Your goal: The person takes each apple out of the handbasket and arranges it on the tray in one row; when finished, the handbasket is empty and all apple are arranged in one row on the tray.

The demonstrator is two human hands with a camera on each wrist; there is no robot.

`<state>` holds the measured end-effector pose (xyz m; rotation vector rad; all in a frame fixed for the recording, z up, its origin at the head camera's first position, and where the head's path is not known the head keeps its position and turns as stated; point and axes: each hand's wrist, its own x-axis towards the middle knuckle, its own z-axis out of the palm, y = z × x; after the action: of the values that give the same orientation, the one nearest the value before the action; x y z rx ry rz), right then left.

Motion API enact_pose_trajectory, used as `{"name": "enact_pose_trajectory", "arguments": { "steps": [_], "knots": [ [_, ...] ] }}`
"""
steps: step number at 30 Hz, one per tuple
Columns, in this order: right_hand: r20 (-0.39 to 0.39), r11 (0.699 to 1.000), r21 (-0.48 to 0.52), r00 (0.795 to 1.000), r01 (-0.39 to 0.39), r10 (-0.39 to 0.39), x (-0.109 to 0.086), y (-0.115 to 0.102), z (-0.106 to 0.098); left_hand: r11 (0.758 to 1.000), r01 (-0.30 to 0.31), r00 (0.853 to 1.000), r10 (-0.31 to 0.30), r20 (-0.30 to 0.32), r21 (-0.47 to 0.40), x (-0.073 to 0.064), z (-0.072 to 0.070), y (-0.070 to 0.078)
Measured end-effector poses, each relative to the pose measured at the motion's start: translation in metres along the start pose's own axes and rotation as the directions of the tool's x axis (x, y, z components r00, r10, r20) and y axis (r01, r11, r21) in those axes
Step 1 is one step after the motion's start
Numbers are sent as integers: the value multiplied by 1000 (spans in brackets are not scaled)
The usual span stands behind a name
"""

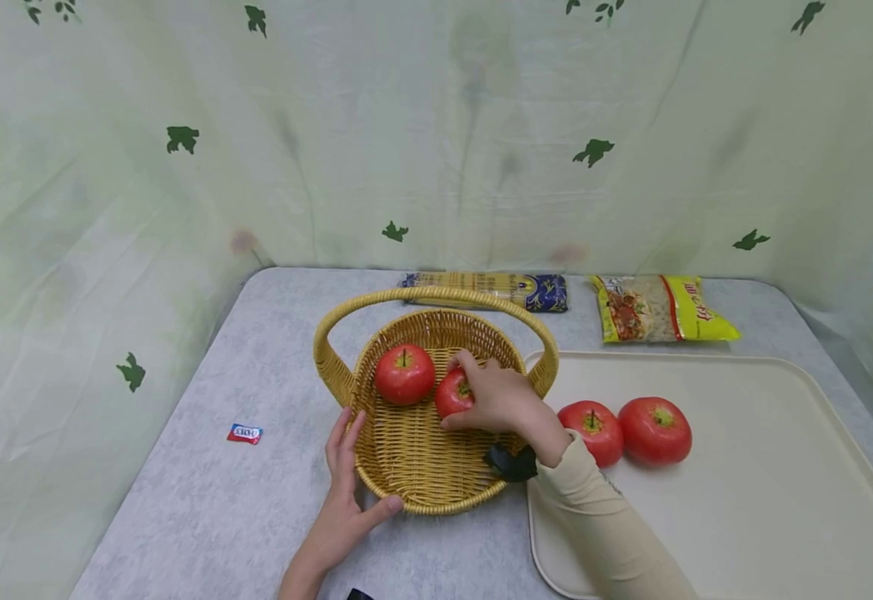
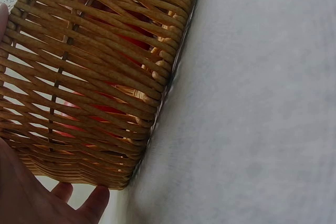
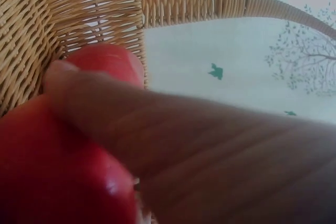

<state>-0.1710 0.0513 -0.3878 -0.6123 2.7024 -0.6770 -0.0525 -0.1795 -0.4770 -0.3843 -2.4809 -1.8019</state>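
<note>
A yellow wicker basket (image 1: 417, 467) with a tall arched handle stands on the table. Inside it, a red apple (image 1: 404, 375) lies at the left. My right hand (image 1: 500, 398) reaches in over the basket's right side and grips a second red apple (image 1: 453, 395), thumb and fingers around it; that apple fills the lower left of the right wrist view. Against the basket's left front side rests my left hand (image 1: 342, 504), its fingers fairly straight and its thumb by the front rim. Red shows through the weave (image 2: 79, 77) in the left wrist view.
On the right lies a cream tray (image 1: 751, 500) with two red apples, one (image 1: 592, 432) beside the right forearm and another (image 1: 655, 431) touching it. Behind are a noodle packet (image 1: 481, 287) and a yellow food bag (image 1: 661, 310). A small wrapper (image 1: 245, 433) lies left.
</note>
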Motion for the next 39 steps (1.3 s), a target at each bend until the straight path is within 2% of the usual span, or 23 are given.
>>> {"name": "enact_pose_trajectory", "arguments": {
  "steps": [8,14,26,29,35,39],
  "knots": [
    [-99,1000,-13,995,6,-7,-8,-4,-1,1000,14,1000,-14,-13,-8,-1,0,2],
    [-180,1000,-6,984,6,-7,-17,-9,-2,1000,7,1000,-7,-2,-15,-1,0,5],
    [-307,993,97,951,63,-30,-39,-18,-7,1000,-4,1000,4,-4,-17,0,0,2],
    [-348,989,109,936,100,-57,-45,-19,-8,1000,-13,1000,13,-5,-13,0,0,2],
    [-451,977,77,881,197,-142,-54,-20,-8,1000,-20,1000,20,-2,-16,1,0,2],
    [-498,966,90,851,241,-166,-59,-19,-7,1000,-15,1000,15,-2,-18,1,1,2]
  ]
}}
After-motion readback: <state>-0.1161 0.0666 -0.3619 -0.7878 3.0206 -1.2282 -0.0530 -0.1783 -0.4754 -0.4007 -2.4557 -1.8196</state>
